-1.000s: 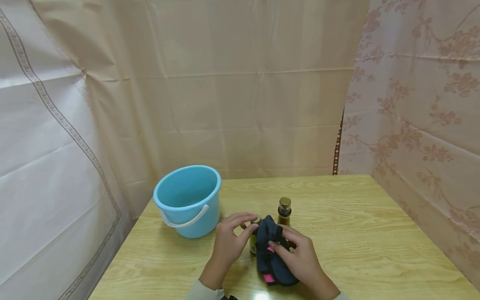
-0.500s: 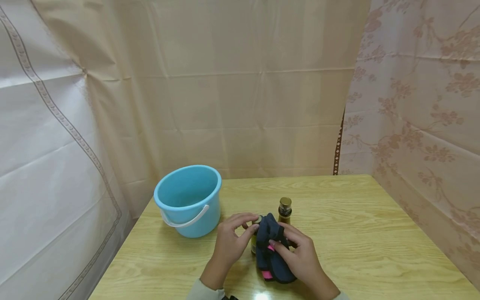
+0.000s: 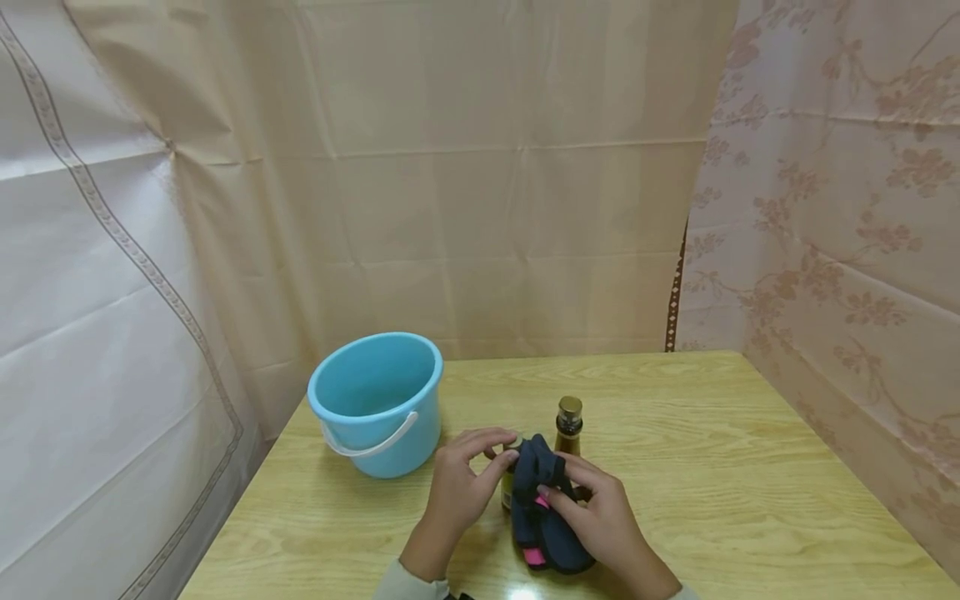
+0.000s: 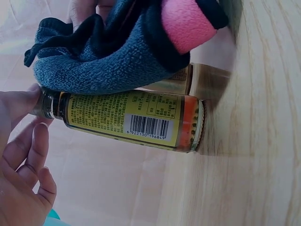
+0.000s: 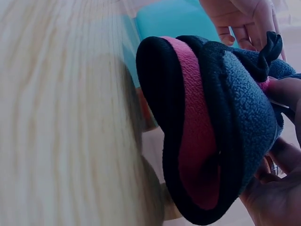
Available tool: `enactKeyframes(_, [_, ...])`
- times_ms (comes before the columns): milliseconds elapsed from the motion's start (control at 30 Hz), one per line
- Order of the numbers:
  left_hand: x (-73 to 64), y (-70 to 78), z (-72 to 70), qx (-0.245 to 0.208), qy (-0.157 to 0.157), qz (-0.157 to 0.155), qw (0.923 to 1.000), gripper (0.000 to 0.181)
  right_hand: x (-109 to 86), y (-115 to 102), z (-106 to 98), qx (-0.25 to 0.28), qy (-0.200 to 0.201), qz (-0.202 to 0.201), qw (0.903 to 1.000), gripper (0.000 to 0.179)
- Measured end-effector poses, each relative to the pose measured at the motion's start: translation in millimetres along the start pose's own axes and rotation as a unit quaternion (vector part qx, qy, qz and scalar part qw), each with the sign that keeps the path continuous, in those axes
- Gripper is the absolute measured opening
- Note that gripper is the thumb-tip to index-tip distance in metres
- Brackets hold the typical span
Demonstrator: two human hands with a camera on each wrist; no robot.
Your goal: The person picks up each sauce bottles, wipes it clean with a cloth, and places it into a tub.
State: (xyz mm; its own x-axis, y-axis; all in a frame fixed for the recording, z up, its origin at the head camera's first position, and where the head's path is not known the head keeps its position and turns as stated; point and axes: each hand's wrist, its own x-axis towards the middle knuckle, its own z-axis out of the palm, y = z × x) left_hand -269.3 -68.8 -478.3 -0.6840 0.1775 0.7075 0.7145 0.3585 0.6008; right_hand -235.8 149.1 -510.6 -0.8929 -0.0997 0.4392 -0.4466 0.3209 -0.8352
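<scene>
My left hand [image 3: 461,483] pinches the cap end of a small glass bottle [image 4: 99,113] with a yellow label and barcode. It stands upright on the table. My right hand [image 3: 603,508] grips a bunched, fluffy dark-blue cloth [image 3: 562,537] with pink inside and black edging. This cloth lies against the bottle's side, covering much of it in the head view; the left wrist view shows the label. Just behind the cloth rises a second, brown bottle [image 3: 570,421] with a gold cap, its lower part hidden.
A light-blue bucket [image 3: 411,442] with a white handle stands to the left of my hands. The wooden table [image 3: 712,467] extends to the right and behind the bottles. Curtains [image 3: 487,208] hang around its back and sides.
The cloth in my right hand shifts slightly up along the bottle, then slightly back down. My left hand stays at the bottle's top; the bucket and brown bottle have not moved.
</scene>
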Motion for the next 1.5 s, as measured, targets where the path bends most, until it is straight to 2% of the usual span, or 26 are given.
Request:
enactKeyframes(367, [-2.0,2.4,-0.8,0.007,-0.002,-0.007,1.0,0.02,-2.3,1.3,0.2,0.011,-0.009,0.021,0.9997,0.03])
enactKeyframes(733, [5.9,-1.0,-1.6,0.024,0.01,0.03,0.9992,0.02,5.2,-1.5,-3.2,0.011,-0.018,0.059,0.998,0.03])
enactKeyframes(1033, [5.3,0.2,0.0,0.022,0.014,0.029,0.9993,0.021,4.1,-0.1,-5.9,-0.013,-0.02,0.075,0.9969,0.03])
enactKeyframes(1233, [2.2,1.2,0.9,0.045,0.02,-0.002,0.9988,0.024,1.2,3.4,-4.5,-0.028,-0.03,0.089,0.9952,0.029])
enactKeyframes(1400, [-0.1,0.9,3.1,0.063,0.044,0.009,0.997,0.021,-1.0,7.1,-3.3,-0.047,-0.046,0.101,0.9927,0.026])
enactKeyframes(1500, [-1.2,2.2,3.9,0.065,0.045,0.011,0.9968,0.02,-1.8,8.3,-3.5,-0.055,-0.051,0.11,0.9912,0.024])
